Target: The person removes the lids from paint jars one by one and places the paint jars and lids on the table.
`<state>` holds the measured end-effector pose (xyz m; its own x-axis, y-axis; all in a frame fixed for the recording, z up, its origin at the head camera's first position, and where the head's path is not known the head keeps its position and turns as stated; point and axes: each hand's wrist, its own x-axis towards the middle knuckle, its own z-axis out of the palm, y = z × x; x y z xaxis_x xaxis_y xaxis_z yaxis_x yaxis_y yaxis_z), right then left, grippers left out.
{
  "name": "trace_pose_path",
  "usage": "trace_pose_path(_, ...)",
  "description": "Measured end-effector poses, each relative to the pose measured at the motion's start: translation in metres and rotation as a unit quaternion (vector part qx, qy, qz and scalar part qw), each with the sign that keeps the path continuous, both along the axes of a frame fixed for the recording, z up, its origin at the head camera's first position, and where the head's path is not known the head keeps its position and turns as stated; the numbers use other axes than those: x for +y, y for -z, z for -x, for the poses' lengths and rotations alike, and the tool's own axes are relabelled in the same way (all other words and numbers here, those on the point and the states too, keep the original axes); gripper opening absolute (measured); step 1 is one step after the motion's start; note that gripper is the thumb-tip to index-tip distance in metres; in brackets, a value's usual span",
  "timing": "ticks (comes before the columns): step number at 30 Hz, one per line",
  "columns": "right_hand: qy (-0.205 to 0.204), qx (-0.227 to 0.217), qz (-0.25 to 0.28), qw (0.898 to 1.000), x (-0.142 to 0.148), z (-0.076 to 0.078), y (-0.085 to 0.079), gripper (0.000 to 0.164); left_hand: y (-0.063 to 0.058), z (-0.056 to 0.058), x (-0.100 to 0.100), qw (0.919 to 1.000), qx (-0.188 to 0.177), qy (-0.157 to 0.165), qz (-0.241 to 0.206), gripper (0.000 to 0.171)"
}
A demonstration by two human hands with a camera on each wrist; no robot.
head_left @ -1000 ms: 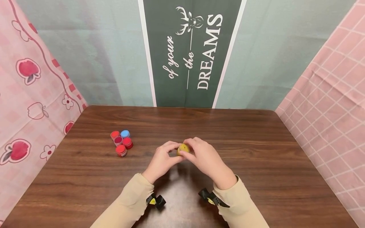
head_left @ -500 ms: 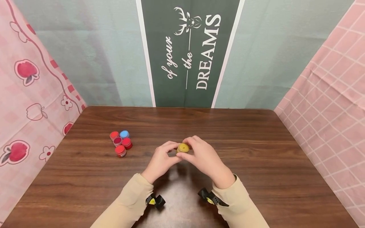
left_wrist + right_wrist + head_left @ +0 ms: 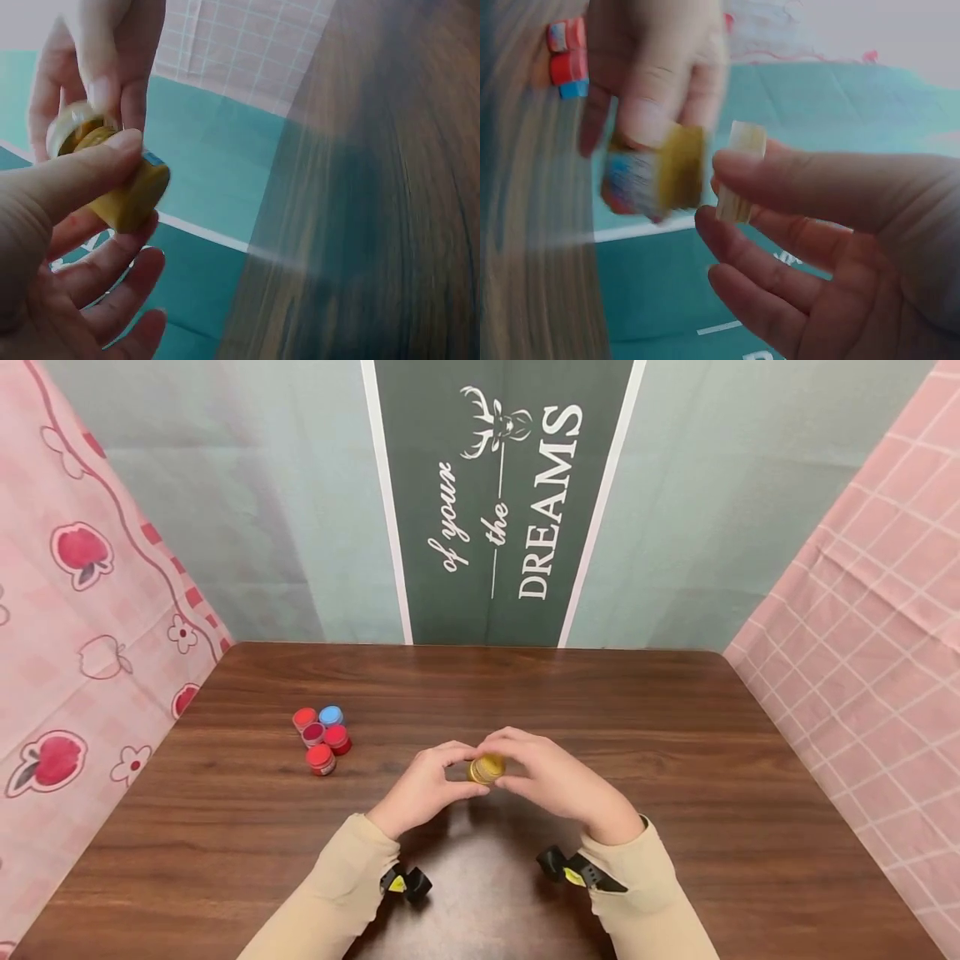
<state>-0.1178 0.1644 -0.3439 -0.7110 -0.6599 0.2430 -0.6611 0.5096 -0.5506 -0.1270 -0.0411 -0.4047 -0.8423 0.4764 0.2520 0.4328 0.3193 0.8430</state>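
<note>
Over the middle of the table, my left hand [image 3: 431, 785] grips a small yellow paint jar [image 3: 131, 199] between thumb and fingers. A clear lid [image 3: 746, 135] is pinched by my right hand [image 3: 551, 772], thumb on one side and fingers on the other. In the right wrist view a narrow gap parts the lid from the jar. The left wrist view shows the lid tilted beside the jar's mouth, where yellow contents show. A printed label wraps part of the jar, blurred in the right wrist view.
At the left of the brown wooden table [image 3: 637, 710] stand several more small jars: a blue one [image 3: 331, 716], a dark red one [image 3: 313, 734] and brighter red ones, the nearest red jar [image 3: 321, 759] slightly forward. Fabric hangs behind the table and at both sides.
The lid has come away from the yellow jar. My right hand has shifted slightly right, and the jar leans more between my hands. The jars at the left stay put.
</note>
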Motion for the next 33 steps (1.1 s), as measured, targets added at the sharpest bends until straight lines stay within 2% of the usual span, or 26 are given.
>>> trace_pose_path(2, 0.031, 0.001, 0.007, 0.999, 0.009, 0.003, 0.0, 0.034, 0.003, 0.002, -0.001, 0.9999, -0.006, -0.01, 0.009, 0.035)
trace_pose_path(5, 0.134, -0.007, -0.013, 0.991, 0.03, 0.01, 0.007, 0.03, 0.009, 0.006, -0.002, 0.9978, -0.022, -0.056, 0.027, 0.035)
trace_pose_path(8, 0.234, -0.044, -0.066, 0.969, 0.056, 0.018, 0.022, 0.031, 0.017, 0.014, -0.003, 0.9931, -0.047, -0.097, 0.047, 0.034)
trace_pose_path(11, 0.286, -0.075, -0.126, 0.947, 0.078, 0.023, 0.034, 0.032, 0.023, 0.024, -0.004, 0.9883, -0.056, -0.125, 0.068, 0.033)
trace_pose_path(15, 0.309, -0.1, -0.176, 0.929, 0.096, 0.029, 0.043, 0.033, 0.028, 0.038, -0.007, 0.982, -0.059, -0.156, 0.087, 0.032)
trace_pose_path(19, 0.314, -0.115, -0.196, 0.922, 0.103, 0.036, 0.05, 0.034, 0.03, 0.048, -0.009, 0.9781, -0.057, -0.175, 0.098, 0.03)
trace_pose_path(27, 0.323, -0.112, -0.243, 0.908, 0.105, 0.046, 0.058, 0.036, 0.035, 0.055, -0.01, 0.9688, -0.033, -0.201, 0.141, 0.034)
trace_pose_path(33, 0.337, -0.106, -0.269, 0.896, 0.109, 0.048, 0.06, 0.036, 0.034, 0.057, -0.007, 0.9615, -0.022, -0.206, 0.181, 0.034)
